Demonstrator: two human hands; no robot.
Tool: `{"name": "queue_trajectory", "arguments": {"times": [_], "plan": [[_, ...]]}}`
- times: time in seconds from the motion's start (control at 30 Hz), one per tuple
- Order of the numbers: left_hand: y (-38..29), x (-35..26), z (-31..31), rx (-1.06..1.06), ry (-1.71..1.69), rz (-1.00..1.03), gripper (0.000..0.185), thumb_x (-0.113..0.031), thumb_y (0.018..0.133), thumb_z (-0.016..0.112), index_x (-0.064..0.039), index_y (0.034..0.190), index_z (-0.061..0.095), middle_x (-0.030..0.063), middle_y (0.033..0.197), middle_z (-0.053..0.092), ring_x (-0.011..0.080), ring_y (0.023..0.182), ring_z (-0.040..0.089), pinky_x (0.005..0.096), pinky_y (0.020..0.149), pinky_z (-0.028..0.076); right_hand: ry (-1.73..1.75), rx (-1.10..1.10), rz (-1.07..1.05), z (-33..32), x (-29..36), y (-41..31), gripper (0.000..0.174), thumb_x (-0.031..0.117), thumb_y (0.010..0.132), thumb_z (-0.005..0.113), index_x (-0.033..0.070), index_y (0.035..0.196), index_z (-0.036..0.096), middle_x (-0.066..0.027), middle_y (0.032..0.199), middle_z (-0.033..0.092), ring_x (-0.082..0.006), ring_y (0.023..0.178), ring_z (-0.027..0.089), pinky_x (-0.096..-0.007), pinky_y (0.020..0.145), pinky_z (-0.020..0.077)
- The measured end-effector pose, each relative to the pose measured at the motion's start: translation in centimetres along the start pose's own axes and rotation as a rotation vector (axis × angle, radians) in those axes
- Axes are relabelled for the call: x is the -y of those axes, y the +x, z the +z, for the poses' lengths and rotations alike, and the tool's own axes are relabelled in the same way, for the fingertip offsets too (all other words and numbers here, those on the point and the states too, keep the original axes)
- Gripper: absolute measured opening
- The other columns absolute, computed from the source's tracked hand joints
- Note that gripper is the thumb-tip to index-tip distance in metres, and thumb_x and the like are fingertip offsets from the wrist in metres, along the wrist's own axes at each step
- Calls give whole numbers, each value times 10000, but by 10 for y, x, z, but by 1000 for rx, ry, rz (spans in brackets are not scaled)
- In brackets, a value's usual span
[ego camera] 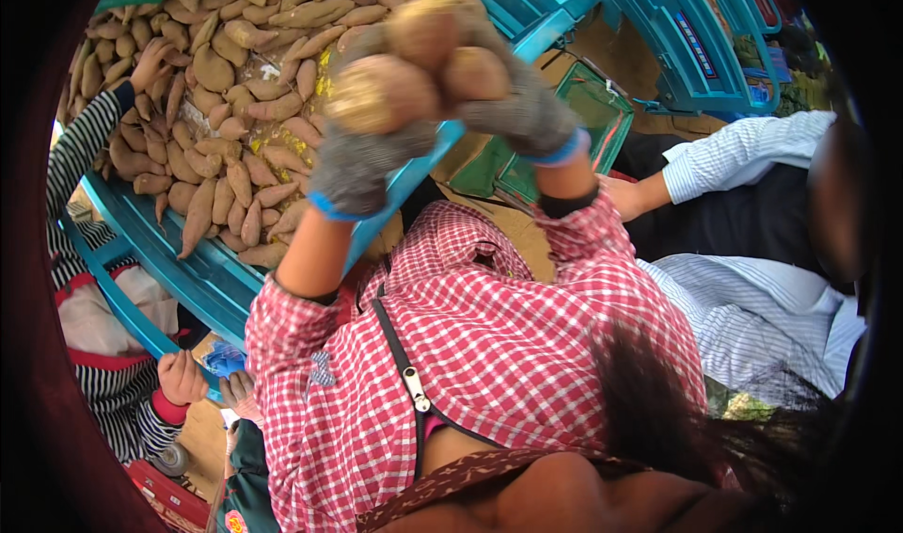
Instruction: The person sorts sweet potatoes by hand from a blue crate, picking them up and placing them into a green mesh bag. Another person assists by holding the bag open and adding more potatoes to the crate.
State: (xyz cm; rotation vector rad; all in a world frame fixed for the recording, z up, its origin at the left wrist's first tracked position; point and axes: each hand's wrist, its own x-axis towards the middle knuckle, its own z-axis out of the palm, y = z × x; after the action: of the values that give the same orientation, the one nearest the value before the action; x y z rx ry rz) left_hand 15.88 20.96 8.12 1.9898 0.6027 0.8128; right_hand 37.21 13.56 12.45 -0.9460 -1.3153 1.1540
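Note:
Both my hands wear grey knitted gloves with blue cuffs and are raised close together, blurred by motion. Between them they clutch three sweet potatoes end-on. My left hand [353,166] grips the lower left sweet potato [384,94], whose end looks yellowish. Around the right one [476,74] curls my right hand [525,109]. The top sweet potato [427,30] is wedged between both gloves, so which hand bears it is unclear. Below and beyond lies a heap of loose sweet potatoes [211,67] on the bed of a blue metal cargo vehicle [204,279].
At the left, a co-worker's hand [150,64] touches the heap; another hand [182,376] is near the blue rail. Right of me sits a person in a striped shirt [748,155]. A green mesh crate [600,109] stands on the ground beside another blue vehicle [677,46].

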Motion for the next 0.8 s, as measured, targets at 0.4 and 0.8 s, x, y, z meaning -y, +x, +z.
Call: {"name": "queue_trajectory", "arguments": {"times": [0.4, 0.8], "plan": [[46, -16, 253, 346, -876, -357, 1076, -282, 603, 983, -75, 1490, 409, 118, 1394, 542, 226, 1269, 527, 368, 1088, 453, 231, -643, 658, -145, -48, -233, 870, 236, 802, 845, 93, 1538, 405, -104, 1444, 542, -262, 1261, 560, -415, 1105, 434], [-45, 17, 187, 698, -371, -498, 519, -325, 907, 683, -89, 1362, 602, 135, 1269, 661, 279, 1187, 626, 365, 1023, 483, -411, -645, 583, -108, -60, -160, 565, 172, 927, 753, 3, 1417, 526, -135, 1397, 591, -234, 1276, 564, -345, 1034, 479]]}}
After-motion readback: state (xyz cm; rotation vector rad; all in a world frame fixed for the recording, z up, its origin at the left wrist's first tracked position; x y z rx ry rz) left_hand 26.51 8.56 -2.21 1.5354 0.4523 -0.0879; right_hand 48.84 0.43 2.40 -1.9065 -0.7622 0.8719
